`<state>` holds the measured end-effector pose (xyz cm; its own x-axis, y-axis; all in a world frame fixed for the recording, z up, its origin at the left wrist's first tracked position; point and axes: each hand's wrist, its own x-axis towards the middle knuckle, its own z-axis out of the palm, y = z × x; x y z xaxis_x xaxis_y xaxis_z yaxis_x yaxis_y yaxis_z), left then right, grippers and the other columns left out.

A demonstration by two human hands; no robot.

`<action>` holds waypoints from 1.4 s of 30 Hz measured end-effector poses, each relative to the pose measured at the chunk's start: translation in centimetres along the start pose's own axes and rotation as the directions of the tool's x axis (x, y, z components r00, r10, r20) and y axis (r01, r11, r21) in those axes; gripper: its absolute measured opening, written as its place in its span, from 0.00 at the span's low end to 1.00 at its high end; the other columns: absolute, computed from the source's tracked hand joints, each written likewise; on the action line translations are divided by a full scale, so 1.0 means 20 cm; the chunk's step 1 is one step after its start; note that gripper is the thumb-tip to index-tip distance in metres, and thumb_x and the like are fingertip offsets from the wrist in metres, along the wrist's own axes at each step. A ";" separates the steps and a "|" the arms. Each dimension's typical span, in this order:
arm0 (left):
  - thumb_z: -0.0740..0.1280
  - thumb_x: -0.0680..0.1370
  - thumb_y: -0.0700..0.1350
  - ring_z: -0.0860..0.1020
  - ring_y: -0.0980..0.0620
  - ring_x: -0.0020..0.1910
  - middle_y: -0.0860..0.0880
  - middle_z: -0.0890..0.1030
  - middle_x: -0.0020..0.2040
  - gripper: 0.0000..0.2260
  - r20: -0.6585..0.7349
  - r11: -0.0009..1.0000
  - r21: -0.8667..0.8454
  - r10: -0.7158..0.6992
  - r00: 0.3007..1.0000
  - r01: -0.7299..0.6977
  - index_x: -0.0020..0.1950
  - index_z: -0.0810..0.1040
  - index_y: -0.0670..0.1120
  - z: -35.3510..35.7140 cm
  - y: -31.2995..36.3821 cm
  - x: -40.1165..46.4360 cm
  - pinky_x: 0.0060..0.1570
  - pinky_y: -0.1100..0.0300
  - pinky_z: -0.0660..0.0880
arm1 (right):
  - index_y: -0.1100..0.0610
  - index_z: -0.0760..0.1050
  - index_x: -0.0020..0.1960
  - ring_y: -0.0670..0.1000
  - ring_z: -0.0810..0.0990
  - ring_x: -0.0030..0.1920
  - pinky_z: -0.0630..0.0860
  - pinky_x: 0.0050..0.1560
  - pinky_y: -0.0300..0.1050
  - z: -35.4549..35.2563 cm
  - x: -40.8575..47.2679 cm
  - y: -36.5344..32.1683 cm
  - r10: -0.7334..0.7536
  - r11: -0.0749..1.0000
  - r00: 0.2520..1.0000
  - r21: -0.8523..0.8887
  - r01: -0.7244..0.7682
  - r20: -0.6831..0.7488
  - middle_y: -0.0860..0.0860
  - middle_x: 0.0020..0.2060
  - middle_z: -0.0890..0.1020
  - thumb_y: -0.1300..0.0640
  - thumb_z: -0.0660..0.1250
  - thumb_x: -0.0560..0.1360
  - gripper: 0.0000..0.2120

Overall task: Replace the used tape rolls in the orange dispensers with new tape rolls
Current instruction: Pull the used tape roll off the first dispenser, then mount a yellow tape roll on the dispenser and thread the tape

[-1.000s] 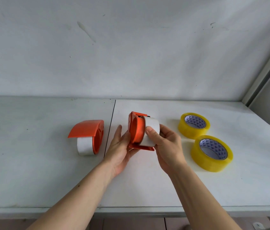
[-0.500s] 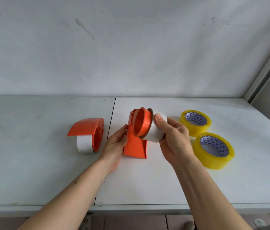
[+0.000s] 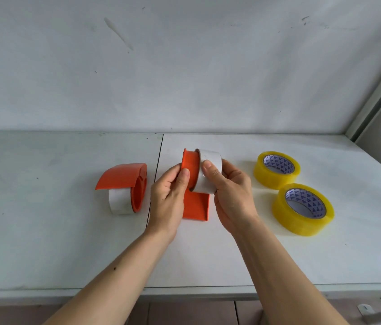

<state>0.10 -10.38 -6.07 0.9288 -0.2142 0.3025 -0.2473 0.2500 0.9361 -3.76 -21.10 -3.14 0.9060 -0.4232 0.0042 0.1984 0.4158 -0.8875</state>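
My right hand point(image 3: 229, 191) is closed round the used white roll point(image 3: 209, 171), my left hand point(image 3: 169, 191) pinches the orange dispenser point(image 3: 190, 167) above the table point(image 3: 208, 254); I judge extraction under way, next requiring a straight sideways pull before fetching a yellow roll point(image 3: 276, 170).

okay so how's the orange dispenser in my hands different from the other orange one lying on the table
The held dispenser is gripped by your left hand and lifted; the other dispenser lies untouched on the table, left of the seam. On the held dispenser, your right hand grips the white used roll, which sits partly off the hub; the other dispenser's white roll sits fully seated under its cover. Both are orange with white rolls.
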 end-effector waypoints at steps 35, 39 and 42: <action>0.66 0.80 0.40 0.79 0.58 0.46 0.48 0.84 0.48 0.08 -0.128 0.999 -0.029 -0.021 0.991 0.018 0.57 0.81 0.41 0.01 -0.08 0.15 0.49 0.68 0.74 | 0.59 0.74 0.67 0.49 0.79 0.52 0.73 0.50 0.39 -0.32 0.07 0.04 -0.141 0.884 0.860 -0.454 -0.114 -0.491 0.51 0.52 0.80 0.52 0.70 0.76 0.22; 0.65 0.80 0.39 0.80 0.55 0.49 0.43 0.83 0.52 0.11 -0.121 1.000 0.000 -0.027 0.992 0.027 0.61 0.79 0.36 0.02 -0.08 0.16 0.53 0.65 0.75 | 0.56 0.76 0.61 0.49 0.79 0.53 0.76 0.56 0.47 -0.33 -0.03 0.01 -0.292 0.731 0.841 -0.673 -0.110 -0.455 0.50 0.51 0.82 0.50 0.73 0.72 0.20; 0.65 0.80 0.38 0.80 0.53 0.51 0.42 0.83 0.55 0.12 -0.127 0.999 0.021 -0.029 0.992 0.032 0.62 0.78 0.36 0.02 -0.08 0.15 0.57 0.63 0.74 | 0.56 0.78 0.56 0.50 0.77 0.51 0.72 0.52 0.43 -0.38 -0.11 -0.05 -0.445 0.546 0.823 -0.835 -0.063 -0.353 0.49 0.47 0.81 0.52 0.74 0.71 0.16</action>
<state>3.18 -11.91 -6.59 0.9630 -0.1000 0.2503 -0.2235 0.2227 0.9489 -8.83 -26.67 -5.82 0.5254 -0.8176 0.2355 -0.2615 -0.4185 -0.8697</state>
